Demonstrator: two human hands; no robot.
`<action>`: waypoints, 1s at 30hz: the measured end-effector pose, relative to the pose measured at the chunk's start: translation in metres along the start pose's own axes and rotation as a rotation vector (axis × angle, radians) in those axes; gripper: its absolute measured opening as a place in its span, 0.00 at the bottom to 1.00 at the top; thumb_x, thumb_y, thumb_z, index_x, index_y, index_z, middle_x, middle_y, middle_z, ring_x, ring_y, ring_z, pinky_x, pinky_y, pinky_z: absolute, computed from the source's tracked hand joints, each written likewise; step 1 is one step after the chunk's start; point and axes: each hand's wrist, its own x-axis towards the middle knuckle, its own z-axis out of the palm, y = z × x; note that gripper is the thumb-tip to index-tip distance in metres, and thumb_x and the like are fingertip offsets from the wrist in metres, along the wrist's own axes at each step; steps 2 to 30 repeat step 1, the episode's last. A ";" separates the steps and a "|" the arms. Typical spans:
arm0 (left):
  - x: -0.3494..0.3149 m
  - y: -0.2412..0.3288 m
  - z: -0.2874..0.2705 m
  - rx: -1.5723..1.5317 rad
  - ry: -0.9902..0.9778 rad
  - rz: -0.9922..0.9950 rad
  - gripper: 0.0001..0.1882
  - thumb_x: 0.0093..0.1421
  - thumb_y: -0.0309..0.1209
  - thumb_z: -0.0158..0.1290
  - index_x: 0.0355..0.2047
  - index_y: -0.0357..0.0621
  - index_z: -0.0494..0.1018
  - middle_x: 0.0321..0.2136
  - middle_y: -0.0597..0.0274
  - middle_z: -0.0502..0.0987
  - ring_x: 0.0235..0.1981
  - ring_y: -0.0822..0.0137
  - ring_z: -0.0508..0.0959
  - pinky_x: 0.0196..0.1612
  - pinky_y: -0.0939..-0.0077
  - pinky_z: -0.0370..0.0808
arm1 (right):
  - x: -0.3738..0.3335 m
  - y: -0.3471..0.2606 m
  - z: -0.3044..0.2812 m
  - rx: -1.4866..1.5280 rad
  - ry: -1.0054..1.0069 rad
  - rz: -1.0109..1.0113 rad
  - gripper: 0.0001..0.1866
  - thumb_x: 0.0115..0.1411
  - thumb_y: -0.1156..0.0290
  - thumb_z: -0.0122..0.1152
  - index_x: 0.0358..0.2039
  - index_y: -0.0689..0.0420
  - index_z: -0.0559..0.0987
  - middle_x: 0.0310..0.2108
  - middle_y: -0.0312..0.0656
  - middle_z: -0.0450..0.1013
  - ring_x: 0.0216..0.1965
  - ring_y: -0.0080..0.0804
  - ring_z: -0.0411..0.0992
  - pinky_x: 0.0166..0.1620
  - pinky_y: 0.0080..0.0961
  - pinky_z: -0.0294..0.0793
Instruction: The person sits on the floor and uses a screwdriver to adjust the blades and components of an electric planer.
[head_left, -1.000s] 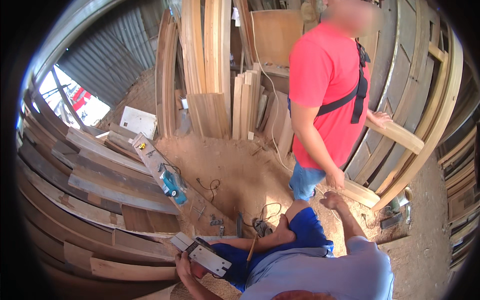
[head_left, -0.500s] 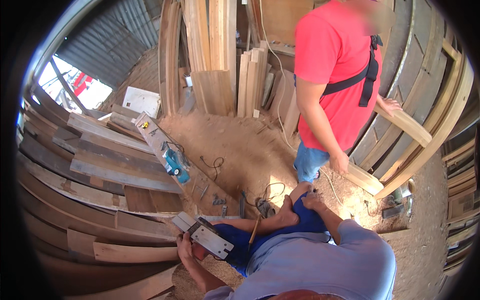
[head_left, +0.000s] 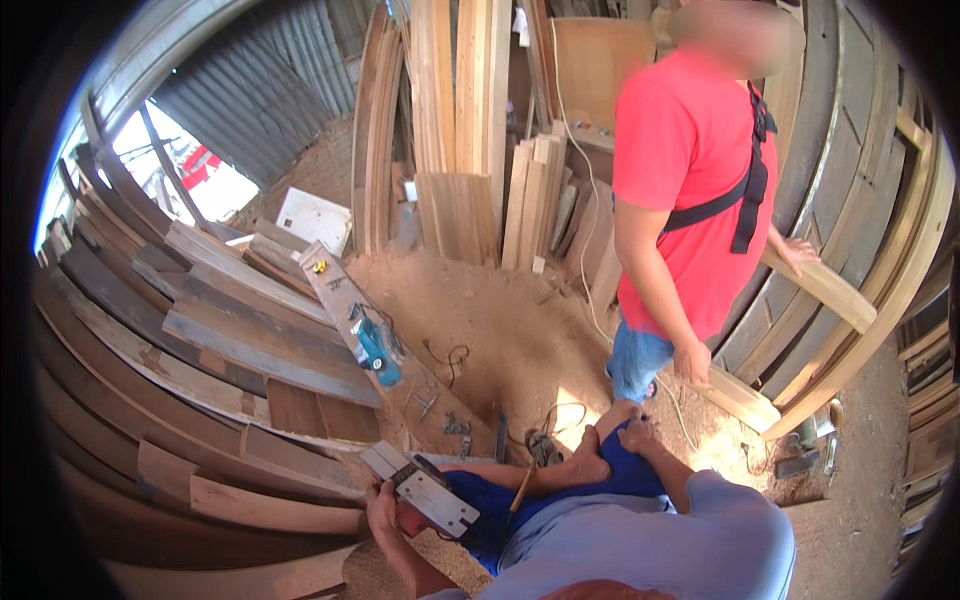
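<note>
My left hand (head_left: 385, 515) is low at the left and grips an electric hand planer (head_left: 430, 492), whose flat silver sole faces up. My right hand (head_left: 637, 437) lies on my blue trouser leg (head_left: 480, 500), next to my bare foot (head_left: 588, 465); it holds nothing. A pencil-like wooden stick (head_left: 520, 488) pokes out over my lap. My pale blue shirt (head_left: 650, 540) fills the lower edge.
A person in a red shirt (head_left: 690, 190) stands close at the right and holds a curved wooden piece (head_left: 830, 290). Stacked planks (head_left: 220, 340) fill the left, with a blue power tool (head_left: 375, 350) on one. Boards (head_left: 470, 120) lean at the back. Cables (head_left: 450, 358) cross the sawdust floor.
My right hand came down from the air onto my trouser leg beside the foot. The planer in my left hand shifted slightly. The red-shirted person stays in place.
</note>
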 end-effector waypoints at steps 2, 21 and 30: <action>0.000 0.003 0.001 -0.028 -0.008 -0.002 0.26 0.58 0.37 0.57 0.52 0.29 0.72 0.43 0.46 0.79 0.43 0.60 0.78 0.52 0.66 0.71 | -0.002 -0.006 -0.004 0.004 -0.047 0.017 0.50 0.64 0.46 0.53 0.74 0.51 0.35 0.73 0.62 0.35 0.73 0.65 0.38 0.71 0.59 0.38; 0.000 0.003 0.001 -0.028 -0.008 -0.002 0.26 0.58 0.37 0.57 0.52 0.29 0.72 0.43 0.46 0.79 0.43 0.60 0.78 0.52 0.66 0.71 | -0.002 -0.006 -0.004 0.004 -0.047 0.017 0.50 0.64 0.46 0.53 0.74 0.51 0.35 0.73 0.62 0.35 0.73 0.65 0.38 0.71 0.59 0.38; 0.000 0.003 0.001 -0.028 -0.008 -0.002 0.26 0.58 0.37 0.57 0.52 0.29 0.72 0.43 0.46 0.79 0.43 0.60 0.78 0.52 0.66 0.71 | -0.002 -0.006 -0.004 0.004 -0.047 0.017 0.50 0.64 0.46 0.53 0.74 0.51 0.35 0.73 0.62 0.35 0.73 0.65 0.38 0.71 0.59 0.38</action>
